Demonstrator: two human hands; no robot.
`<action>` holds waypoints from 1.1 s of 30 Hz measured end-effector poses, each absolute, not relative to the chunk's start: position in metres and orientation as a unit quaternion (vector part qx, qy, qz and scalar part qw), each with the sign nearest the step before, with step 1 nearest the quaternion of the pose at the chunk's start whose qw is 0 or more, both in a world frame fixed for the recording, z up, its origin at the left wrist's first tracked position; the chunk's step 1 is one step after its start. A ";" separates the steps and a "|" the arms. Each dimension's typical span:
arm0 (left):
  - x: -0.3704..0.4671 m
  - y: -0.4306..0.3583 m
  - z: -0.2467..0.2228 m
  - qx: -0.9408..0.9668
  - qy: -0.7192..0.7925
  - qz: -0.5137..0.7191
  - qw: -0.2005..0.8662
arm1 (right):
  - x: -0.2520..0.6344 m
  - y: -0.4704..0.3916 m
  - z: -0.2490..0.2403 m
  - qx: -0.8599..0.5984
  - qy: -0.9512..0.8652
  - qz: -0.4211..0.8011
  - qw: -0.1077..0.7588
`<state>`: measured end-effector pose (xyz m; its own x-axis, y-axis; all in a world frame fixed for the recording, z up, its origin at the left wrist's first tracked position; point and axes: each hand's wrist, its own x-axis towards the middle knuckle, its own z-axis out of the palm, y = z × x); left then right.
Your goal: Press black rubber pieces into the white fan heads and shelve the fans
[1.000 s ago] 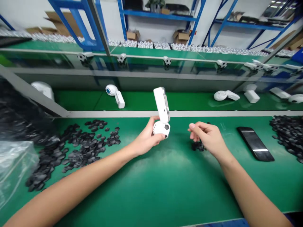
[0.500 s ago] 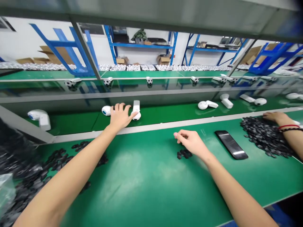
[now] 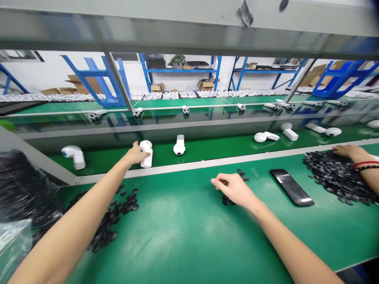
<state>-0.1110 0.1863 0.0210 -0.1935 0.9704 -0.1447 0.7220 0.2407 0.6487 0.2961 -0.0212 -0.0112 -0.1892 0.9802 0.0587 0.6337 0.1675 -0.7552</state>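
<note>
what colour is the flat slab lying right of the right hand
Glossy black flat rectangular slab, lying on the green mat; the head view shows it.

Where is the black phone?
The phone lies flat on the green table, right of the right hand and left of the big pile of black pieces.

The left hand (image 3: 136,154) has left the football-headed unit (image 3: 179,145) on the belt — now gripping another white unit (image 3: 146,153)
</note>
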 end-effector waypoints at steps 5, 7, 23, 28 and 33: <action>-0.078 0.153 0.037 0.525 0.641 0.365 0.425 | 0.298 -0.016 -0.011 -0.565 -0.685 0.259 0.381; -0.050 0.124 0.041 0.512 0.574 0.411 0.490 | 0.296 -0.016 -0.011 -0.562 -0.669 0.242 0.423; 0.030 -0.019 0.004 0.578 0.200 -0.106 0.784 | 0.269 -0.057 0.019 -0.373 -0.739 0.455 0.329; 0.026 -0.021 -0.003 0.579 0.185 0.000 0.794 | 0.307 -0.042 0.025 -0.527 -0.729 0.384 0.207; 0.023 -0.023 -0.015 0.485 0.183 0.094 0.850 | 0.331 -0.033 0.016 -0.590 -0.747 0.304 0.044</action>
<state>0.0230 -0.0229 -0.0145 0.9154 0.3371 -0.2200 0.0175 0.5128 0.8583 0.3308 -0.0333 0.0158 -0.3003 0.9079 -0.2926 0.8546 0.1198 -0.5053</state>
